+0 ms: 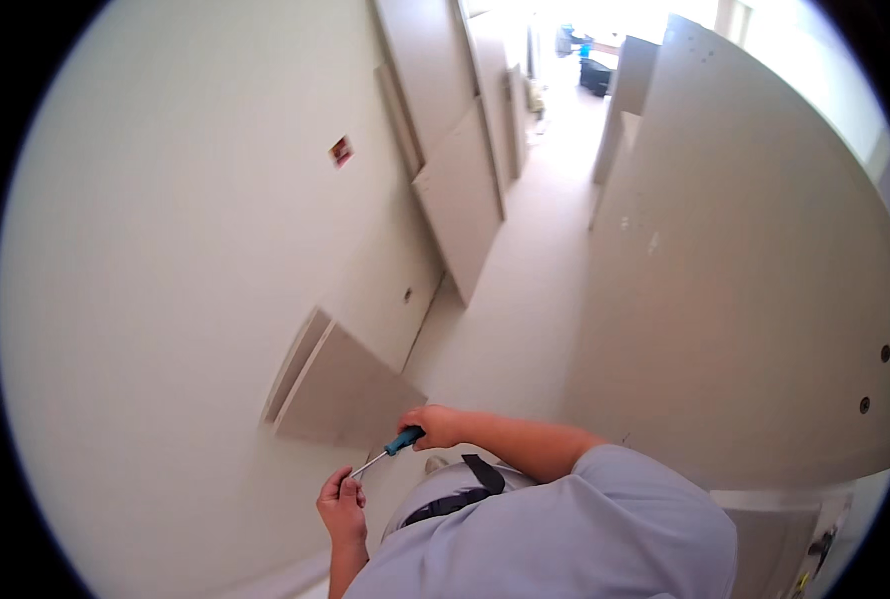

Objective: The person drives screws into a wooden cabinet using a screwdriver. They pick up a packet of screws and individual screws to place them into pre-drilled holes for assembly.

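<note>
My right hand (pixel 433 425) is closed around the teal handle of a screwdriver (pixel 404 440). Its thin metal shaft slants down and left to my left hand (pixel 342 507). The fingers of that hand are pinched together at the shaft's tip; whether a small piece is also between them is hidden. Both hands are in front of my waist. Just beyond them, two flat beige boards (pixel 340 389) lean against the wall on the left.
Larger panels (pixel 462 200) lean along the left wall (pixel 195 250) farther off. A big upright beige panel (pixel 734 270) with fittings near its right edge fills the right side. Between them a strip of pale floor (pixel 535 260) leads to dark items (pixel 594 76) at the far end.
</note>
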Demonstrator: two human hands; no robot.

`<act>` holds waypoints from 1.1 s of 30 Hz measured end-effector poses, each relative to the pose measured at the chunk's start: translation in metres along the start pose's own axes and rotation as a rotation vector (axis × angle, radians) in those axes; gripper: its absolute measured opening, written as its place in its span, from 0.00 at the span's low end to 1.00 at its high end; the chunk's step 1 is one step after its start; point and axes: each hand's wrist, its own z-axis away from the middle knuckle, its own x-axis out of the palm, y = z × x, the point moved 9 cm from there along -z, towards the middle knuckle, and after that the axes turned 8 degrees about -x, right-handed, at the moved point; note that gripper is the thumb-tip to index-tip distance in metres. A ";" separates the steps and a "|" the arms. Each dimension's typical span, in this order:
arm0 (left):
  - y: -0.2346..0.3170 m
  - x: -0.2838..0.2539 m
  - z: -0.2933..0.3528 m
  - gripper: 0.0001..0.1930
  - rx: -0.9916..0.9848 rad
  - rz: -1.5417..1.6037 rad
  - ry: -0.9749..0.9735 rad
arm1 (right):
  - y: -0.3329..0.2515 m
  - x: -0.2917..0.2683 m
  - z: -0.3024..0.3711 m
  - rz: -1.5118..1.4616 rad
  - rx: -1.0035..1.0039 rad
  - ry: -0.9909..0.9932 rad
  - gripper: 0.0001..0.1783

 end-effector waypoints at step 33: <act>0.137 1.002 -0.273 0.09 -0.466 -0.023 -1.999 | 0.122 -0.554 0.352 0.511 0.343 1.985 0.23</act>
